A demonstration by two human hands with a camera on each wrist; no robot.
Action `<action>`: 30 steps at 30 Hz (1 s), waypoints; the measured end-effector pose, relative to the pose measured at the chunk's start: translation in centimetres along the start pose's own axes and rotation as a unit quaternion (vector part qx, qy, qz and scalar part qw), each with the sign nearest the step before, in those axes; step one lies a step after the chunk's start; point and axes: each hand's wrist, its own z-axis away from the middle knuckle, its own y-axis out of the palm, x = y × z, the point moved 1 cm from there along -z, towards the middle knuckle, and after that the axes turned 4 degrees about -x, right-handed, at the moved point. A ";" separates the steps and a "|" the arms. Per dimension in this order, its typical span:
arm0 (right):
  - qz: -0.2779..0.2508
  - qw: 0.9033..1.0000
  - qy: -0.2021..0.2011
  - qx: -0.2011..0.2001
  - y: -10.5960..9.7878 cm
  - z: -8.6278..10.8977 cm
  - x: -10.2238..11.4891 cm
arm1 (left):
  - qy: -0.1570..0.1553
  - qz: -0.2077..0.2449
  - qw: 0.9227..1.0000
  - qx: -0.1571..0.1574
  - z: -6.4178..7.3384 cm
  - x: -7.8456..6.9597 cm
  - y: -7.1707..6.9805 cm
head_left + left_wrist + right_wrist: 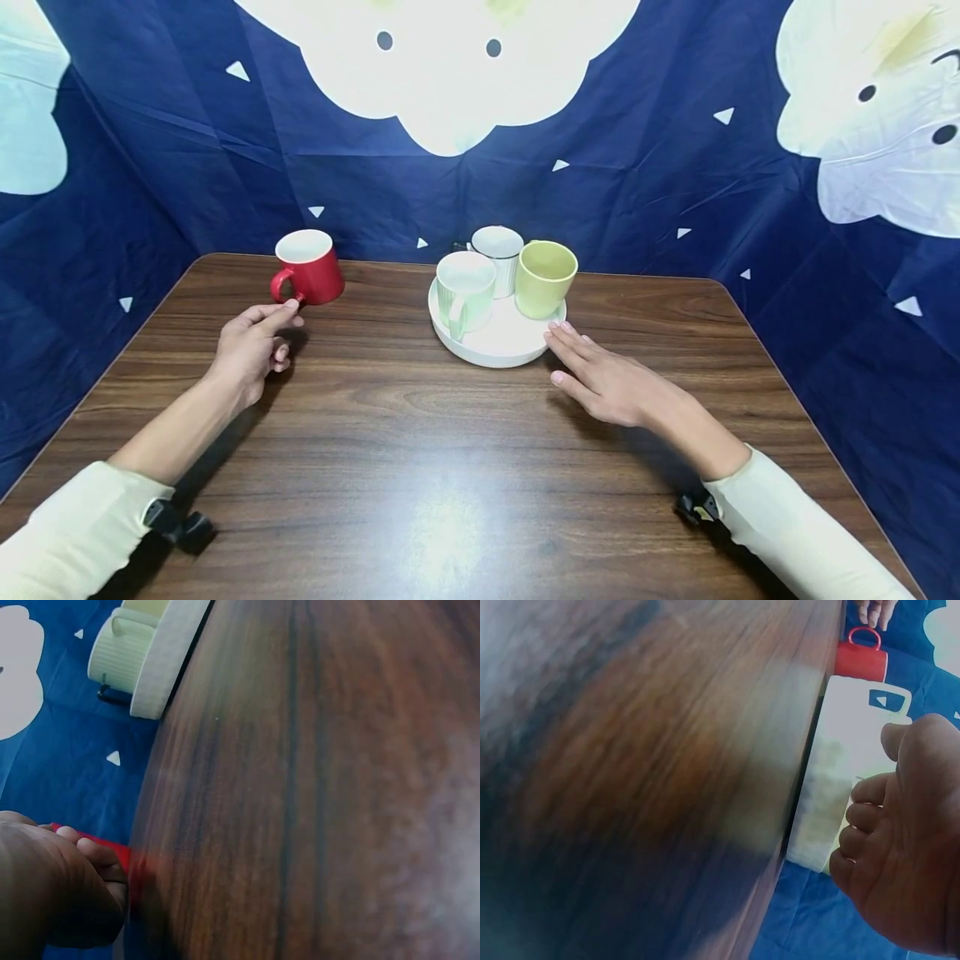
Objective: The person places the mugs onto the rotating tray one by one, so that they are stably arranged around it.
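Observation:
A red mug (321, 275) with a white inside stands at the back left, handle towards my left hand (251, 346). The left fingertips are at the lower part of that handle; in the right wrist view the fingers (874, 611) hang loosely beside it, not visibly wrapped around it. My right hand (611, 383) has straight fingers, their tips at the right rim of a round white tray (498, 358). On the tray stand a ribbed pale green mug (476, 292), a white mug (508, 265) with a dark rim, and a yellow-green cup (543, 283).
The brown wood-grain table (390, 433) has rounded back corners. A dark blue cloth (637, 192) with white cloud shapes hangs behind and at the sides. Small black devices (180, 525) sit on both wrists.

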 end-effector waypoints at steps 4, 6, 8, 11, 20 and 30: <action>-0.002 1.000 0.012 0.011 0.0 0.1 0.0 | 0.004 0.020 1.000 0.000 -0.2 -0.3 -0.2; -0.003 1.000 0.014 0.014 0.0 0.1 0.0 | 0.006 0.026 1.000 -0.003 -0.2 -0.4 -0.2; -0.003 1.000 0.015 0.017 0.1 0.1 0.1 | 0.007 0.030 1.000 -0.008 -0.3 -0.4 -0.3; -0.004 1.000 0.011 0.019 0.1 0.1 0.3 | 0.008 0.032 0.999 -0.017 -0.4 -0.4 -0.4; -0.005 1.000 -0.006 0.017 0.2 0.1 1.0 | 0.020 0.026 0.998 -0.046 -0.7 -0.6 -0.6; -0.009 1.000 -0.016 0.020 0.4 0.1 1.5 | 0.037 0.035 0.998 -0.041 -1.1 -0.8 -0.8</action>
